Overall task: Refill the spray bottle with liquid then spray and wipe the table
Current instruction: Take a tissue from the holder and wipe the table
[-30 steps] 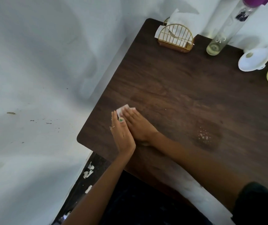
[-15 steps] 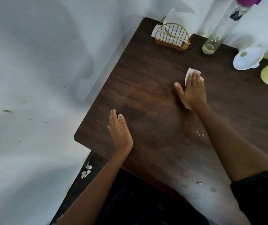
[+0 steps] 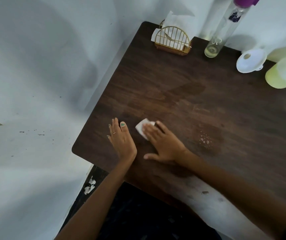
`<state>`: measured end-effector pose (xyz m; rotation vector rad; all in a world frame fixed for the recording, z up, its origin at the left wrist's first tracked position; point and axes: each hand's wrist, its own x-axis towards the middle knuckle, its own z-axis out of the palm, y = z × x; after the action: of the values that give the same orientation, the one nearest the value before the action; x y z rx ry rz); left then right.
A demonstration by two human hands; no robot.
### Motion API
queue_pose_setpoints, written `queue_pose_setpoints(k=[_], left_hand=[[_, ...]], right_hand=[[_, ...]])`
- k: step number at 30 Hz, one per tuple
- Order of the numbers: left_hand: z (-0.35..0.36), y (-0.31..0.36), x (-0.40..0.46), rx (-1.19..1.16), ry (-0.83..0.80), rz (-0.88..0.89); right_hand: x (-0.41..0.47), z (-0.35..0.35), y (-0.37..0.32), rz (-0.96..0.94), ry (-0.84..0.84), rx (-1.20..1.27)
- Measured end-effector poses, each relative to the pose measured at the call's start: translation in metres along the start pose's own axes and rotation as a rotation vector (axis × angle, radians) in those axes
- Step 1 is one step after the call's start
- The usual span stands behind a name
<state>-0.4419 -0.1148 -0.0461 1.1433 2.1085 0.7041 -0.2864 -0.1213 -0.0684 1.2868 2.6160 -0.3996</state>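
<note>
My right hand (image 3: 163, 144) lies flat on the dark wooden table (image 3: 190, 101), its straight fingers pressing a small folded white tissue (image 3: 141, 128) against the surface near the front left. My left hand (image 3: 121, 138) rests flat on the table just left of it, fingers straight, holding nothing. A tall clear spray bottle (image 3: 223, 32) with a purple top and a little pale liquid at its bottom stands at the back edge. A patch of foamy droplets (image 3: 205, 139) sits on the wood to the right of my right hand.
A gold wire napkin holder (image 3: 172, 40) with white napkins stands at the back left corner. A white funnel (image 3: 250, 61) and a pale yellow container (image 3: 285, 73) sit at the back right. The table's left edge drops to a white floor.
My right hand has swept the tissue from the back middle of the table toward the front left, close to my left hand. My left hand has stayed in place.
</note>
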Motion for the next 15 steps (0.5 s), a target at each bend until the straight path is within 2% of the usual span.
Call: queue_pose_setpoints(k=[4, 7, 9, 11, 12, 15], left_hand=[[0.001, -0.005, 0.002, 0.036, -0.006, -0.008], [0.003, -0.007, 0.003, 0.064, -0.006, -0.002], [0.004, -0.007, 0.004, 0.082, -0.015, -0.003], [0.005, -0.007, 0.005, 0.105, -0.023, -0.006], [0.006, -0.008, 0.005, 0.119, -0.022, -0.009], [0.008, -0.008, 0.004, 0.124, -0.015, -0.005]], right_hand=[[-0.017, -0.013, 0.089, 0.427, 0.150, 0.119], [-0.048, -0.014, 0.161, 0.751, 0.090, 0.113], [-0.051, -0.012, 0.173, 0.841, 0.050, 0.175], [-0.039, -0.012, 0.157, 0.826, 0.060, 0.226], [-0.033, -0.013, 0.140, 0.756, 0.064, 0.236], [-0.025, -0.005, 0.060, 0.409, 0.094, 0.229]])
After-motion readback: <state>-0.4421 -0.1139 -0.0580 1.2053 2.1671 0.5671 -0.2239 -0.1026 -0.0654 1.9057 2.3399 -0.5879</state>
